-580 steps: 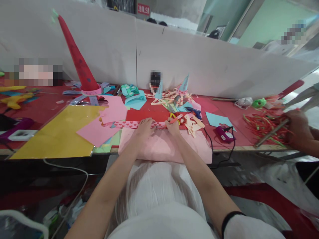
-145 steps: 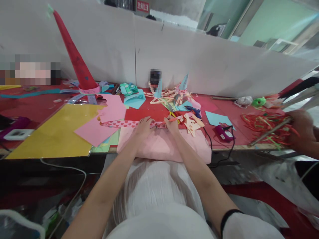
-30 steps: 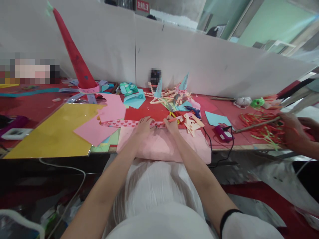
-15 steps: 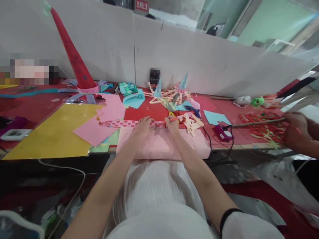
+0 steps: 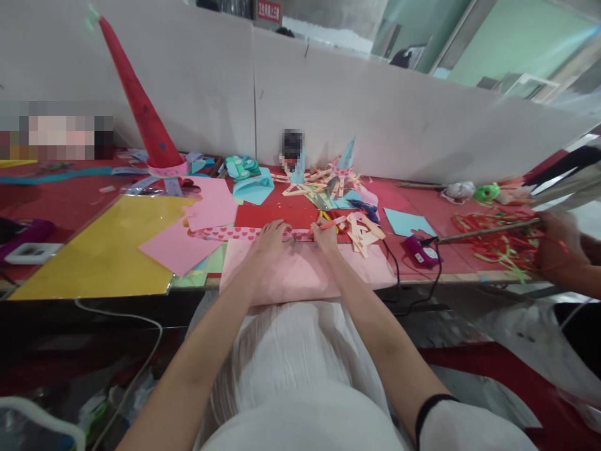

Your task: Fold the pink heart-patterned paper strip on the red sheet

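My left hand (image 5: pixel 271 235) lies with fingers spread on a pink strip printed with red hearts (image 5: pixel 235 233), which runs along the far edge of a large pink paper sheet (image 5: pixel 300 269). My right hand (image 5: pixel 323 236) is closed in a pinch on an orange-red pen-like stick (image 5: pixel 332 222) at the strip's right end. Both hands rest at the table's front middle, close together. A red paper sheet (image 5: pixel 277 215) lies just beyond them.
A yellow sheet (image 5: pixel 103 250) and pink sheets (image 5: pixel 178 247) cover the left. A tall red cone (image 5: pixel 138 103) stands at back left. Paper scraps (image 5: pixel 328 181), a purple glue gun (image 5: pixel 419 250) with cord, and another person's hand (image 5: pixel 558 244) holding a long stick over red strips are on the right.
My hands stay on the heart strip with little movement. The person on the right has raised the long stick and shifted it over the red strips.
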Motion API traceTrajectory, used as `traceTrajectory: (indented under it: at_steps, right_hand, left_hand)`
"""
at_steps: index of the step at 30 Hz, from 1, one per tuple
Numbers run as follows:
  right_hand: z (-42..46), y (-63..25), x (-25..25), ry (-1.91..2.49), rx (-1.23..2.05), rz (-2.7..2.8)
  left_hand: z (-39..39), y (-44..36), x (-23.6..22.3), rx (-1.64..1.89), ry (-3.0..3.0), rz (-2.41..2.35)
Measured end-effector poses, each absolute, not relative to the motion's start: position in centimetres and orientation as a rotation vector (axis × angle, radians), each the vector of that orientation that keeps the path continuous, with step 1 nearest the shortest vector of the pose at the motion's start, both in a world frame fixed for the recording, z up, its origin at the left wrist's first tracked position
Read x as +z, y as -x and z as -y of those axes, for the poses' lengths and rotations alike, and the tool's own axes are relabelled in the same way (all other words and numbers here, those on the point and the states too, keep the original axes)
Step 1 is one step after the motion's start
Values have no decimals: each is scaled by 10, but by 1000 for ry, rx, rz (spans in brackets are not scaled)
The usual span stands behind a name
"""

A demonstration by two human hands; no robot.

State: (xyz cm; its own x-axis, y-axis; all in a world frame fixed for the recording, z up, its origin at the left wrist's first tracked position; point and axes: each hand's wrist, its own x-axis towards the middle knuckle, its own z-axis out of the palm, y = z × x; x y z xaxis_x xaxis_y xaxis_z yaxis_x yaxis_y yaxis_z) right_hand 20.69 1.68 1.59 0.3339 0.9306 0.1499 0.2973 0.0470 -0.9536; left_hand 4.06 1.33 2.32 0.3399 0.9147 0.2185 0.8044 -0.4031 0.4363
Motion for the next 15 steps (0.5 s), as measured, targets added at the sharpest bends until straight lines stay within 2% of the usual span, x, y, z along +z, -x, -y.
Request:
traceTrajectory:
  at_steps: [7,15]
  right_hand:
    - [-17,-208,15,1503,653,1211]
    - [-13,-205,21,1482,726,1182]
  left_hand:
    - [-14,-40,21,632,-2365,-1545]
    - [-16,-41,19,640,-2370,-1554]
